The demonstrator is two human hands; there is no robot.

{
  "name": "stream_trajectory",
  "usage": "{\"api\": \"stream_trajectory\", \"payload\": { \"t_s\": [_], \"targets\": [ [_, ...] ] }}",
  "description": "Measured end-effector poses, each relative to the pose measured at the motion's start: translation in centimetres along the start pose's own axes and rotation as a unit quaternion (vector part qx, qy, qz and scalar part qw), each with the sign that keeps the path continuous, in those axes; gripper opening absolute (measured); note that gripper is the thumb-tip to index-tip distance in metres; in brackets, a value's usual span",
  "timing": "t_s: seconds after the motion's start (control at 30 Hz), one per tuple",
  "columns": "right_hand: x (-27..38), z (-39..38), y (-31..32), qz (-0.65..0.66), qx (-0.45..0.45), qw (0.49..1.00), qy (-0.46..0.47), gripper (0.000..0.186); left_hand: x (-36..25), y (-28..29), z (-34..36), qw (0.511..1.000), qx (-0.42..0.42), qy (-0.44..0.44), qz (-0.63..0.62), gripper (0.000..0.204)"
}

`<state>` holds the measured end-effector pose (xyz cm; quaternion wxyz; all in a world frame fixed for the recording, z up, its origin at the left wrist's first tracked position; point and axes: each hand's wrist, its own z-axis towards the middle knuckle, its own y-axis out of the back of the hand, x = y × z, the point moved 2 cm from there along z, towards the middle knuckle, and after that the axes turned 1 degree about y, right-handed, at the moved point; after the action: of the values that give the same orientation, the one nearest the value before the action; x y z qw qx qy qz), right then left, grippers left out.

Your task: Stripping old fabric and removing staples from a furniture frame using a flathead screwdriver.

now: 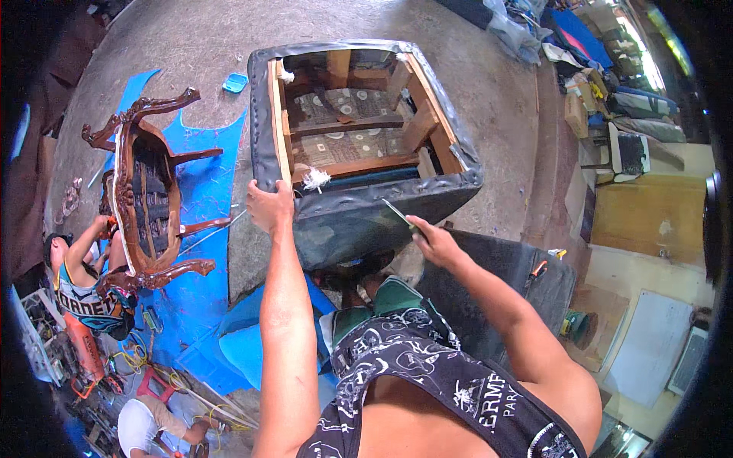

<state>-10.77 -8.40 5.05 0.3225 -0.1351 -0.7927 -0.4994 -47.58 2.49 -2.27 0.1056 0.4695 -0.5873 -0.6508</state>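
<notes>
The upturned, black-covered wooden sofa frame stands on a grey concrete floor in a cluttered workshop. The left hand has its fingers curled over the frame's near left corner. The right hand pinches a thin flat blade-like tool against the frame's near black edge. White stuffing pokes out at the near rail. To the left, a carved dark wooden chair frame lies on blue sheeting, where another person works. A black panel rests beside the right forearm.
</notes>
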Motion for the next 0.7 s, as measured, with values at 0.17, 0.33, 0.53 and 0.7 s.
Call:
{"api": "stream_trajectory", "payload": {
  "t_s": [0.17,0.33,0.53,0.7],
  "targets": [
    [2.7,0.8,0.8,0.022,0.061,0.996,-0.056,0.05,0.1,-0.3,0.2,1.0,-0.002,-0.002,0.002,0.063],
    [4.0,3.2,2.9,-0.1,0.133,0.985,-0.037,0.047,0.1,-0.6,0.1,1.0,-0.005,-0.008,0.004,0.062],
    [4.3,4.6,5.0,-0.083,0.131,0.988,-0.017,0.044,0.0,-0.8,0.3,1.0,-0.005,0.006,0.026,0.062],
    [5.1,5.8,5.9,-0.103,0.152,0.983,-0.005,0.045,1.0,-1.1,0.7,1.0,-0.018,-0.003,0.014,0.064]
  ]
}}
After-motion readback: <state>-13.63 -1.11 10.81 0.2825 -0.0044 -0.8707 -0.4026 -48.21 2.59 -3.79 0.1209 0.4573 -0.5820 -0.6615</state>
